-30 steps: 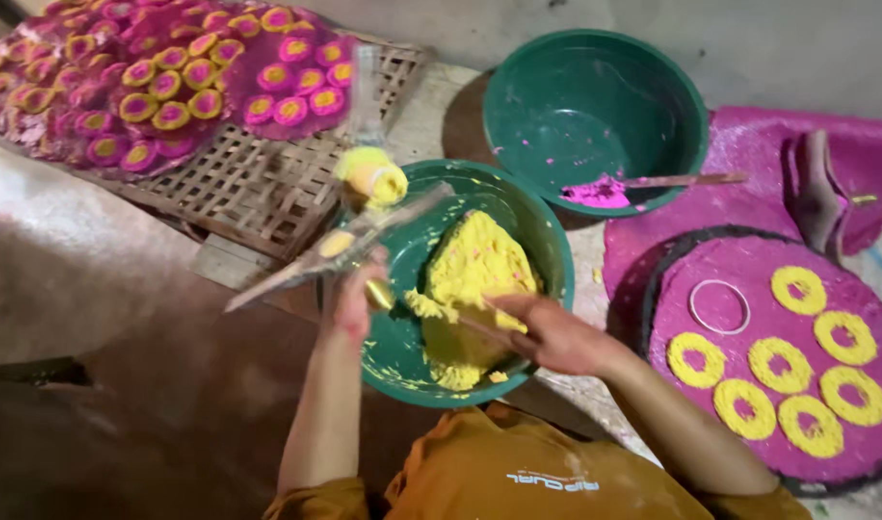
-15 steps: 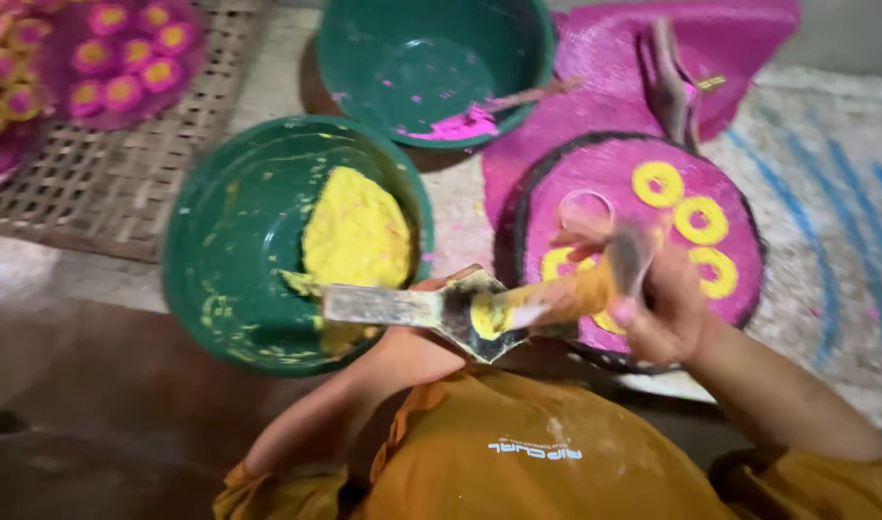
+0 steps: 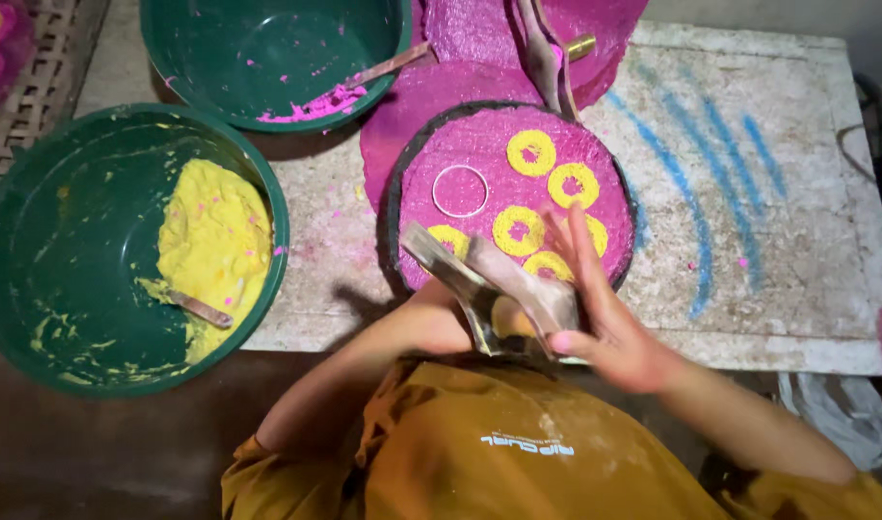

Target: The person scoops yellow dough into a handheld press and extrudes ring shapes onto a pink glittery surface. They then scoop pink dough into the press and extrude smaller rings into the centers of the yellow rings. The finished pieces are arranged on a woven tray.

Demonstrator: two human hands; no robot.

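From the left: a green bowl (image 3: 36, 241) of yellow paste (image 3: 214, 246) sits within reach. The left hand (image 3: 441, 323), mostly hidden, grips a flat metal blade (image 3: 450, 274). The right hand (image 3: 595, 323) closes around its other end, above the pink round board (image 3: 479, 144) of yellow rings (image 3: 531, 152) on the desk (image 3: 778, 241).

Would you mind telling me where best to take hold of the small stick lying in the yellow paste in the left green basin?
Probably by the bare outer end of the stick, coming from above and from the basin's open middle. That end lies clear of the yellow paste, while the other is buried in it. The stick lies flat and slanted, so a pinch across its width looks easiest within the green basin.
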